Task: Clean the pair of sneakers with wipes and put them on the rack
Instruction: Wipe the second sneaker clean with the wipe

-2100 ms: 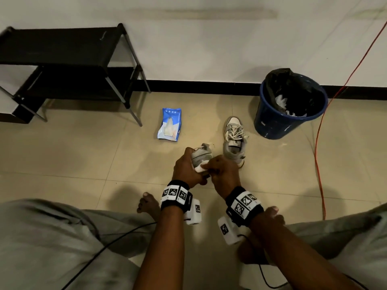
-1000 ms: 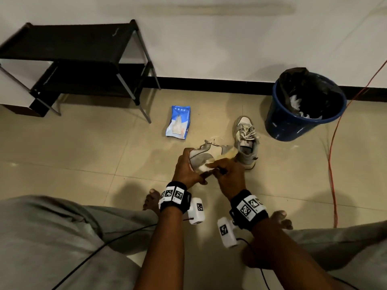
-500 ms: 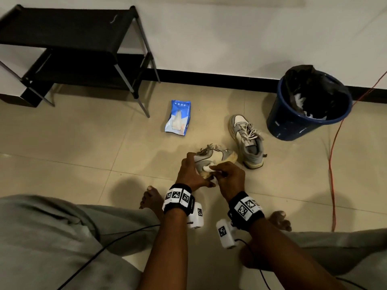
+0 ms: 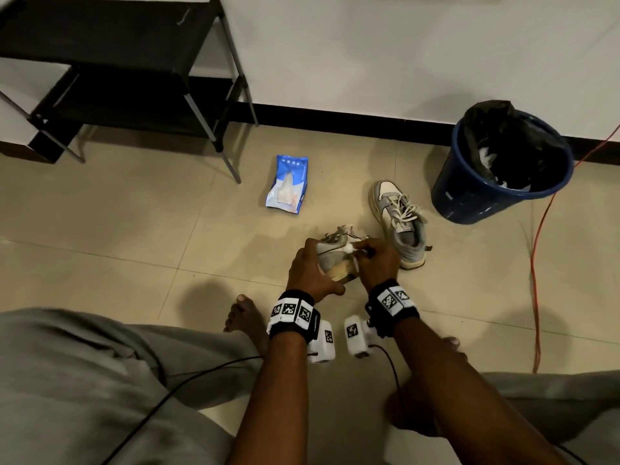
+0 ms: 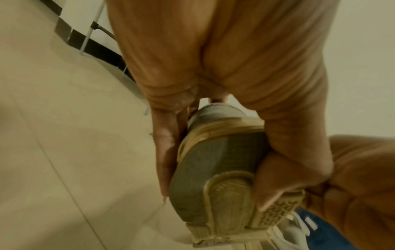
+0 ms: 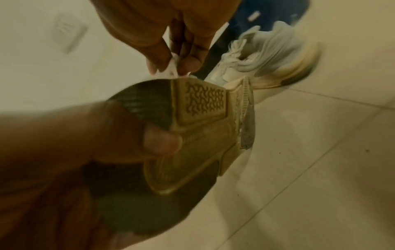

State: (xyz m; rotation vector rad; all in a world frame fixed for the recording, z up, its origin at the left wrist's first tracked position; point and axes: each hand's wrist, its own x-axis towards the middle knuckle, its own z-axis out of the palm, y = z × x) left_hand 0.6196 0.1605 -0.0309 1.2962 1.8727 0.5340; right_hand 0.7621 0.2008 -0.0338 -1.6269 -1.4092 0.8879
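My left hand (image 4: 307,267) grips a grey and white sneaker (image 4: 330,253) by its heel end and holds it above the floor. The shoe is tilted, so its tan and grey sole (image 5: 215,170) faces me. My right hand (image 4: 365,252) pinches a small bunched white wipe (image 6: 172,68) and presses it on the shoe's upper side. The wipe (image 4: 350,249) shows as a white spot between my hands. The second sneaker (image 4: 399,223) stands upright on the floor just right of them, laces up. The black two-shelf rack (image 4: 110,62) stands at the back left, both shelves bare.
A blue pack of wipes (image 4: 288,186) lies on the tiles between rack and shoes. A blue bin (image 4: 469,199) with a black liner stands by the wall at the right. An orange cable (image 4: 536,263) runs down the floor on the right. My bare feet and knees frame the near floor.
The held sneaker has turned further, so more of its sole faces me. My right hand with the wipe has slid up along the shoe's side. The other sneaker has stayed put.
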